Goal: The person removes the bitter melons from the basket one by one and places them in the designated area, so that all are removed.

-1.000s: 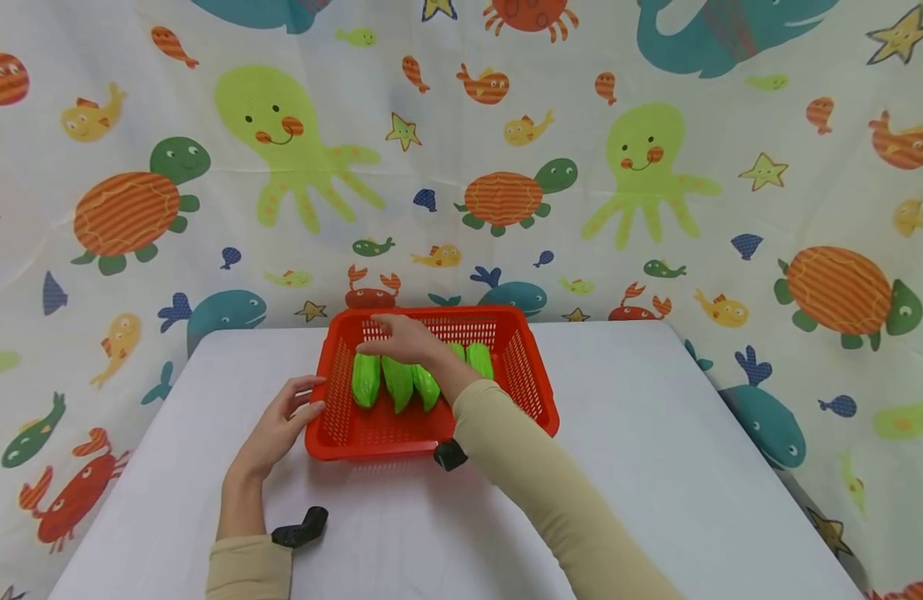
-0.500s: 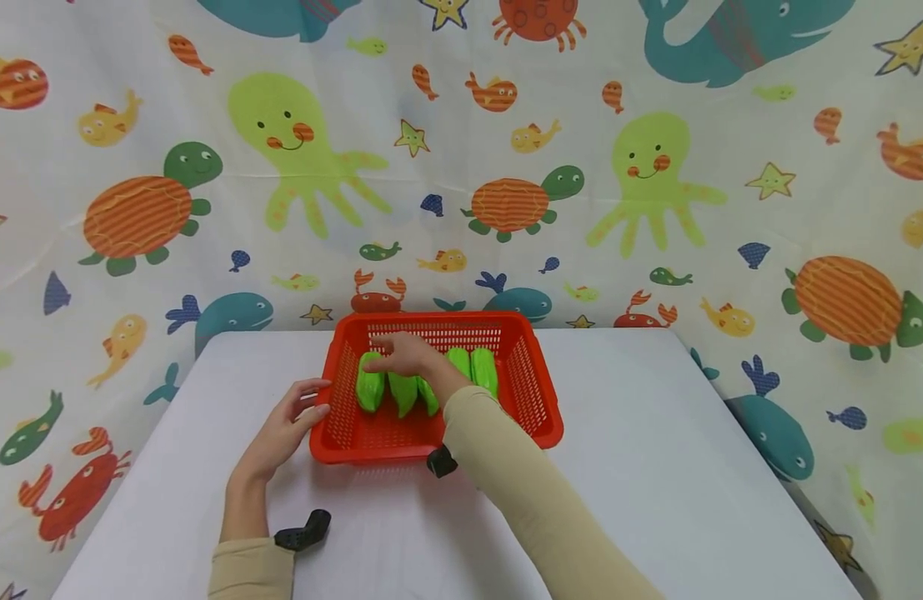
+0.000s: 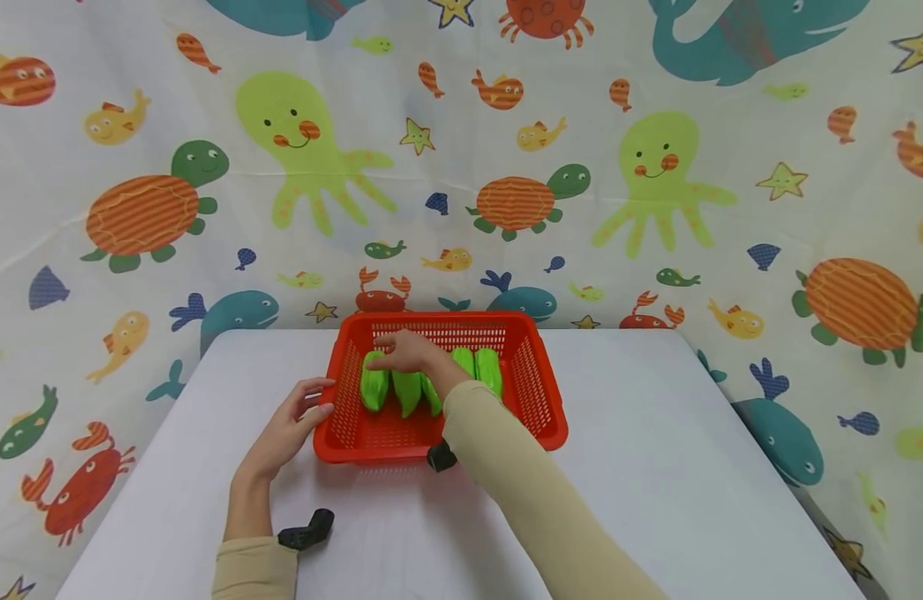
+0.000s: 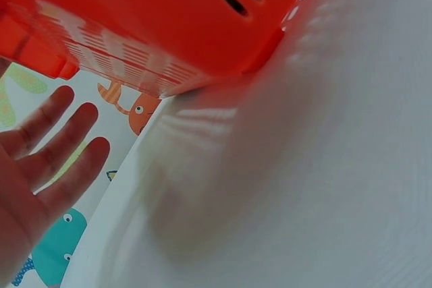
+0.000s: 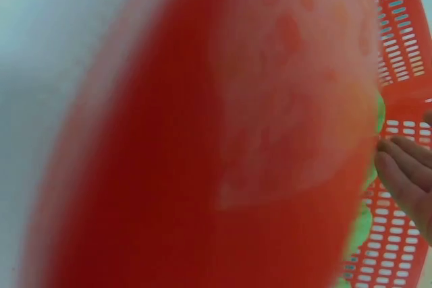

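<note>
A red plastic basket (image 3: 374, 454) holds several long, bright green vegetables with ridged skins, lying side by side. Over the left ones hangs my right hand (image 3: 410, 352), its fingers stretched to the left and its fingertips overlapping the top of the leftmost green vegetable (image 3: 374, 390). In the right wrist view this hand (image 5: 410, 175) has its fingers extended close together above the green row (image 5: 362, 231). My left hand (image 3: 283, 432) is at the basket's left rim, fingers loosely bent. The left wrist view shows its fingers (image 4: 77, 173) spread beside the basket wall (image 4: 175, 18).
The basket stands on a white table (image 3: 641, 467), near its back edge. Behind hangs a white cloth (image 3: 431, 283) printed with sea animals. A black wrist camera (image 3: 308, 531) sits on the left wrist, another (image 3: 440, 456) overlaps the basket's front rim.
My right hand has lowered toward the leftmost green vegetable, thumb and fingers coming nearer each other. The left hand stays at the rim. The head view has shifted slightly.
</note>
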Action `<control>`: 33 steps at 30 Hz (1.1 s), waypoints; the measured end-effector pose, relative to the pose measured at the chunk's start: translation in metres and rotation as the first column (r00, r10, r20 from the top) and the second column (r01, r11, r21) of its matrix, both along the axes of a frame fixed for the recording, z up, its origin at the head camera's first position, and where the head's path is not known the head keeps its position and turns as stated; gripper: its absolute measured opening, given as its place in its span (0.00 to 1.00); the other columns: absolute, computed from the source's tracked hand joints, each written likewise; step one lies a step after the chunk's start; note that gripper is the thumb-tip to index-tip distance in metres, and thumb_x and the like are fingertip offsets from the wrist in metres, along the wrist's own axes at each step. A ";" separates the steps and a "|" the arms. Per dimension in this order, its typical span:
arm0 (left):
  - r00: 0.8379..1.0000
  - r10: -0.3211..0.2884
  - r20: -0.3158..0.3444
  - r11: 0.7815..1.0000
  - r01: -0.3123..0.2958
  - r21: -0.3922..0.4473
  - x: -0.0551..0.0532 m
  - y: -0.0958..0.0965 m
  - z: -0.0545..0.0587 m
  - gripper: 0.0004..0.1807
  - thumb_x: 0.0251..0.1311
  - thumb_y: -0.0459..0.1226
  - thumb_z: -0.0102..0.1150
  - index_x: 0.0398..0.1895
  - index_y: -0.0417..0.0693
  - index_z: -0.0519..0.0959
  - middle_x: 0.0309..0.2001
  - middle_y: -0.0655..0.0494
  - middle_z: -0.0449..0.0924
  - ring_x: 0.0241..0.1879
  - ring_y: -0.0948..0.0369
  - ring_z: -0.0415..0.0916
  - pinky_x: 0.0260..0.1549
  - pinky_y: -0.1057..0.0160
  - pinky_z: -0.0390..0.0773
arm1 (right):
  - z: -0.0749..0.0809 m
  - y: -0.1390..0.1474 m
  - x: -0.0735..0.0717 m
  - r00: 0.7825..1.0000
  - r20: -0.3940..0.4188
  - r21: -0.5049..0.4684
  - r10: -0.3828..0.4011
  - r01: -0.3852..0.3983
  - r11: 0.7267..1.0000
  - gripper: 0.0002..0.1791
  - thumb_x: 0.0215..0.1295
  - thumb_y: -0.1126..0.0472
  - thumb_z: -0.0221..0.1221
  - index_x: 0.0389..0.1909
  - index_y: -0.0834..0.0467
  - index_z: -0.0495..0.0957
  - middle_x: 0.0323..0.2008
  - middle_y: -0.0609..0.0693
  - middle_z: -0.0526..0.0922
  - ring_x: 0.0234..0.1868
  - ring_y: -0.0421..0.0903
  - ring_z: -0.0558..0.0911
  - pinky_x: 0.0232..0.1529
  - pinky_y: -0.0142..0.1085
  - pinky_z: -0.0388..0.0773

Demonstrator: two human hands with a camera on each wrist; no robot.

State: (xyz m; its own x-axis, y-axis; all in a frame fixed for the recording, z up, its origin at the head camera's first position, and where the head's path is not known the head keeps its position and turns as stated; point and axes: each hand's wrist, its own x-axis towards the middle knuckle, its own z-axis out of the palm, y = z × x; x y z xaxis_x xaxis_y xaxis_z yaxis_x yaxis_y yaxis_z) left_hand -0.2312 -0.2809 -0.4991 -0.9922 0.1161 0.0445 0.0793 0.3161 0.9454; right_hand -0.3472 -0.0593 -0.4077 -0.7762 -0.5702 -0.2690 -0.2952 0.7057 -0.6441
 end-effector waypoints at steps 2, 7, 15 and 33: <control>1.000 -0.001 0.001 1.000 0.001 0.000 0.000 -0.001 0.000 0.29 0.69 0.47 0.55 0.69 0.51 0.62 0.70 0.43 0.60 0.68 0.42 0.57 0.56 0.38 0.71 | 0.001 -0.002 -0.001 1.000 0.004 0.021 0.008 -0.008 1.000 0.33 0.68 0.47 0.58 0.71 0.53 0.65 0.68 0.54 0.69 0.66 0.51 0.69 0.64 0.44 0.69; 1.000 -0.002 -0.002 1.000 0.002 0.004 0.000 -0.001 0.000 0.29 0.68 0.48 0.55 0.69 0.51 0.62 0.69 0.44 0.60 0.68 0.42 0.57 0.56 0.38 0.71 | 0.002 -0.006 -0.004 1.000 0.020 0.059 0.009 -0.010 0.998 0.34 0.68 0.44 0.59 0.71 0.52 0.66 0.68 0.51 0.69 0.66 0.50 0.68 0.63 0.43 0.70; 1.000 -0.002 0.006 1.000 0.002 0.009 0.002 -0.002 -0.001 0.30 0.68 0.47 0.56 0.69 0.51 0.61 0.70 0.45 0.59 0.69 0.43 0.56 0.58 0.38 0.70 | 0.005 -0.011 -0.009 0.999 0.029 0.079 0.019 -0.021 0.997 0.32 0.68 0.44 0.58 0.70 0.52 0.68 0.66 0.52 0.71 0.57 0.47 0.73 0.57 0.39 0.75; 1.000 -0.002 0.010 1.000 0.002 0.001 0.000 -0.003 0.002 0.28 0.68 0.48 0.56 0.68 0.56 0.63 0.69 0.46 0.61 0.68 0.43 0.58 0.57 0.37 0.69 | 0.007 -0.018 -0.023 0.986 0.164 0.067 0.025 -0.036 0.997 0.34 0.67 0.47 0.60 0.70 0.55 0.66 0.66 0.52 0.71 0.57 0.50 0.78 0.55 0.41 0.78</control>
State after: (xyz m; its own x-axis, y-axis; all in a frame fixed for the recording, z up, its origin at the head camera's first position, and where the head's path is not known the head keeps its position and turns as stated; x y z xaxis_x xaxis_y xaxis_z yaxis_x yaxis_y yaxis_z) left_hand -0.2309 -0.2839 -0.4975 -0.9925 0.1176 0.0342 0.0700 0.3152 0.9464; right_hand -0.3697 -0.0776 -0.4005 -0.7016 -0.5684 -0.4298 -0.2125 0.7426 -0.6352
